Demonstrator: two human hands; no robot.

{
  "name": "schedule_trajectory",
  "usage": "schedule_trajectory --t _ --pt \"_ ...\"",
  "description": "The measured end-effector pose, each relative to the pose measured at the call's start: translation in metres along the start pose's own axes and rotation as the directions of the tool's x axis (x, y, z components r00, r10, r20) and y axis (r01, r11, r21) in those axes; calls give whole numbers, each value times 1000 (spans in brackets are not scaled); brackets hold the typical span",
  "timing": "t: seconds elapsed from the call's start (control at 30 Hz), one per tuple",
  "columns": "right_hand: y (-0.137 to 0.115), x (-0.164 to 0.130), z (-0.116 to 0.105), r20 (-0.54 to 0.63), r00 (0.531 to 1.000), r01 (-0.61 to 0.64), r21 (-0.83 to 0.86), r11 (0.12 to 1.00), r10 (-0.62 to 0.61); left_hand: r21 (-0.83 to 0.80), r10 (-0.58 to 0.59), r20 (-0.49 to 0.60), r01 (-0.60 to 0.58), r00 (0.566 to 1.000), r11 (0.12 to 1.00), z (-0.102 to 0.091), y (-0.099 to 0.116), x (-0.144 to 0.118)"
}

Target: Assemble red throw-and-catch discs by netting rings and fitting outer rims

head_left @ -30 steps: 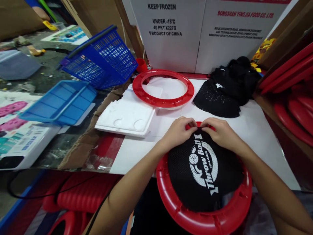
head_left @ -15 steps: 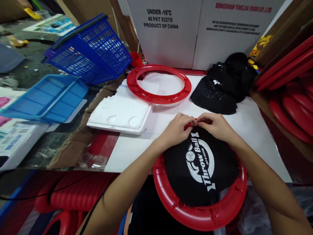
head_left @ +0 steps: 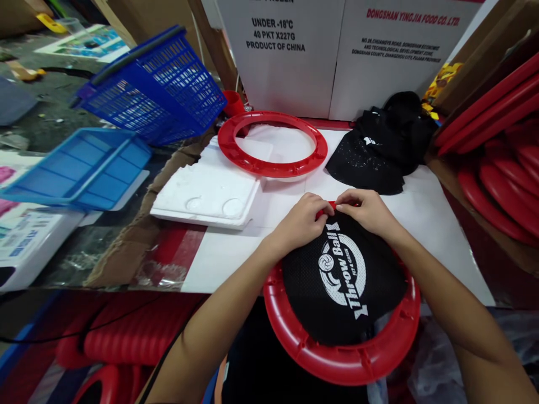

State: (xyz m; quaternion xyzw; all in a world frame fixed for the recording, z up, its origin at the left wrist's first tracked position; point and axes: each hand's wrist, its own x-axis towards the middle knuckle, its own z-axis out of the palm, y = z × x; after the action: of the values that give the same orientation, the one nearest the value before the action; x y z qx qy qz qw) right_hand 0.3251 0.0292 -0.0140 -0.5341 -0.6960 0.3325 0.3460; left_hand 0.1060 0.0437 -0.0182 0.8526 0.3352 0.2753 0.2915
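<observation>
A red plastic ring (head_left: 339,362) hangs partly over the near edge of the table. Across it lies black mesh fabric (head_left: 303,297) printed "Throw Ball" in white; along the lower right a gap shows between cloth and ring. My left hand (head_left: 306,221) is closed around the ring's far rim, pinching the cloth there. Right beside it, my right hand (head_left: 365,210) pinches the fabric edge at the same rim, fingertips almost touching the left ones. Both hands cover much of the far rim. A second red ring (head_left: 273,168) rests farther back, partly on a white foam block (head_left: 202,196).
Black cloth pieces (head_left: 374,146) lie heaped at the back right. Red rings (head_left: 497,185) fill a carton on the right. At left stand a blue basket (head_left: 155,90) and a light blue tray (head_left: 84,168). White cartons (head_left: 286,73) wall off the back.
The ring and cloth have shifted slightly up in view. My right hand has moved a little left along the far rim; the left keeps its grip.
</observation>
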Motion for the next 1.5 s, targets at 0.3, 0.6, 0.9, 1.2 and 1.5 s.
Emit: schedule_trajectory --t 0.3,0.6,0.9,1.2,1.5 --pt "2 -2 10 -74 997 20 -98 995 -27 -3 -44 8 44 999 999 1 -4 3" --pt "-3 -9 -8 44 998 54 -336 940 -41 543 -151 23 115 988 832 -5 64 -56" --pt "-18 -21 -16 486 840 486 -476 733 -241 261 -107 163 61 981 963 -14 15 -61" --pt "-17 -26 -28 433 897 243 -318 916 -88 105 -44 216 22 975 994 -49 -6 -38" --pt "-1 -16 -35 361 924 -181 130 975 124 -338 -298 104 316 949 886 -49 -30 -32"
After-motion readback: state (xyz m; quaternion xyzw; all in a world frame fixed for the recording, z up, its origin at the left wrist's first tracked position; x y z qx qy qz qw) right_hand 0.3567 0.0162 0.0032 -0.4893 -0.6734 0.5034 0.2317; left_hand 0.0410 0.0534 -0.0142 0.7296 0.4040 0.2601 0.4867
